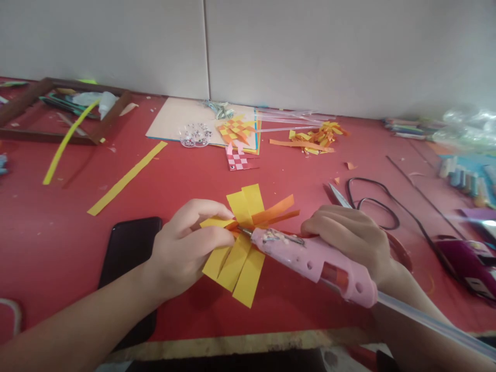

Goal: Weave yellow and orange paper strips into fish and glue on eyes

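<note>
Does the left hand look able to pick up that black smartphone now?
Probably not while the left hand pinches the yellow paper strips. If it let go, likely yes: the black smartphone lies close by, with only the forearm crossing it in view.

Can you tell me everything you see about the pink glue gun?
The glue gun has a pink, plastic-looking body with round holes, a cut-out with orange-red showing through, and a metal-looking tip. Pale and dark bits cling near its front. A long clear stick runs from its back end. It slants, tip to the upper left, by the yellow paper strips; I can't tell if they touch. The right hand holds it.
</note>
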{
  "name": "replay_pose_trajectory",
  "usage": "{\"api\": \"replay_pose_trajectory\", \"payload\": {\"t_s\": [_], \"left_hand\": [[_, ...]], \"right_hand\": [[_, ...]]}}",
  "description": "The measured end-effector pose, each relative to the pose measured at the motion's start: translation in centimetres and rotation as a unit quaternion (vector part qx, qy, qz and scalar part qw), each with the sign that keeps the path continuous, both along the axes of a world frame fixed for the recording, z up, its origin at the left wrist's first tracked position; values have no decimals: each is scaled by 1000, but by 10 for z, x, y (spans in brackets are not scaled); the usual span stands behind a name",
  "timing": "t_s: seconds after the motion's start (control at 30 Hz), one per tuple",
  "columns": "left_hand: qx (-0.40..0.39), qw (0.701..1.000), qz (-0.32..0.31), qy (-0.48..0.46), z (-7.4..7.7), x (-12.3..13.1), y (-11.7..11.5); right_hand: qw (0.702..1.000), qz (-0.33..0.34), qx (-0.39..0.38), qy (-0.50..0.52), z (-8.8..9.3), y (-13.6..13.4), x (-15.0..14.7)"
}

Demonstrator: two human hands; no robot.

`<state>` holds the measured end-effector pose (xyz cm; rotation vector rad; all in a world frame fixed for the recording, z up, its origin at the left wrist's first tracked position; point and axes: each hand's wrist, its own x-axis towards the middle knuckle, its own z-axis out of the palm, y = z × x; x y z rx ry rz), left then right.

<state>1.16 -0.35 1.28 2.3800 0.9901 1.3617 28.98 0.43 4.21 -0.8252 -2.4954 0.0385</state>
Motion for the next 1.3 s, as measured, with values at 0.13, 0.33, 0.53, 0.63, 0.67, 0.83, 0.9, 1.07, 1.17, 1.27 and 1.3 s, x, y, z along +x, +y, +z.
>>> {"api": "replay_pose_trajectory", "payload": {"t_s": [0.13, 0.33, 0.53, 0.63, 0.67, 0.83, 0.9, 1.07, 1.17, 1.27, 1.3], "left_hand": [[8, 1000, 1, 13, -3, -1, 0], [19, 999, 17, 19, -5, 0, -1], [21, 999, 11, 30, -4, -3, 0], [27, 999, 12, 36, -3, -4, 0], [30, 999, 14, 39, -3, -5, 1], [41, 998, 22, 43, -3, -5, 2], [42, 998, 21, 43, -3, -5, 2], [52, 997, 29, 44, -2, -6, 1], [50, 997, 36, 43, 0, -7, 0], [57, 997, 47, 34, 2, -7, 1], [61, 996, 50, 31, 3, -6, 1]], "right_hand": [[1000, -9, 3, 4, 0, 0, 2], [999, -17, 21, 24, -2, 1, 6], [999, -33, 32, 24, -1, -1, 9], [998, -49, 21, 21, 0, -4, 11], [998, -57, 11, 16, 1, -4, 12], [997, -72, 15, 20, 2, -6, 16], [997, -72, 24, 27, 2, -5, 17], [997, -56, 36, 33, 4, -2, 18], [997, -62, 33, 28, 6, -3, 18], [996, -84, 22, 27, 6, -6, 19], [996, -88, 17, 28, 6, -7, 19]]}}
